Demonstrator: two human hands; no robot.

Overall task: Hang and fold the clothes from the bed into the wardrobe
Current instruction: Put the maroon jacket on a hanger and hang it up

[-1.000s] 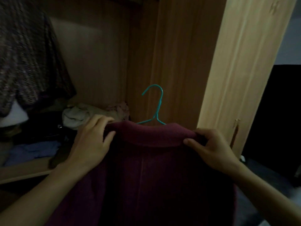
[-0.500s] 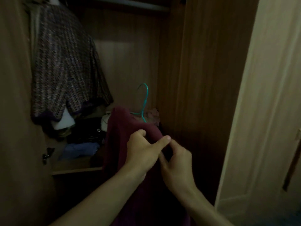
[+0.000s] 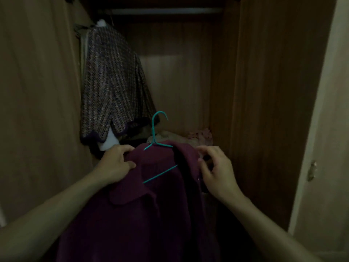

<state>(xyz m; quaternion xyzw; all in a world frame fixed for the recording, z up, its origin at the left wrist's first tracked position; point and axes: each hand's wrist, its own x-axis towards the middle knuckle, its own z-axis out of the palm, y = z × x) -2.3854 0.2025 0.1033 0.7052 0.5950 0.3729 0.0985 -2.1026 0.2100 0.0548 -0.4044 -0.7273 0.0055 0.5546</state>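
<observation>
At the lower centre of the frame our left hand [image 3: 115, 164] and right hand [image 3: 217, 171] grip a maroon coat [image 3: 151, 214] on a teal hanger [image 3: 157, 129], its hook pointing up toward the wardrobe rail [image 3: 162, 11] high above.

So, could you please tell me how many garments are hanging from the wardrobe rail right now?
1: the tweed jacket hangs at the left end of the rail. The maroon coat on its teal hanger is in the hands, not yet hung. More may hide behind the jacket.
</observation>
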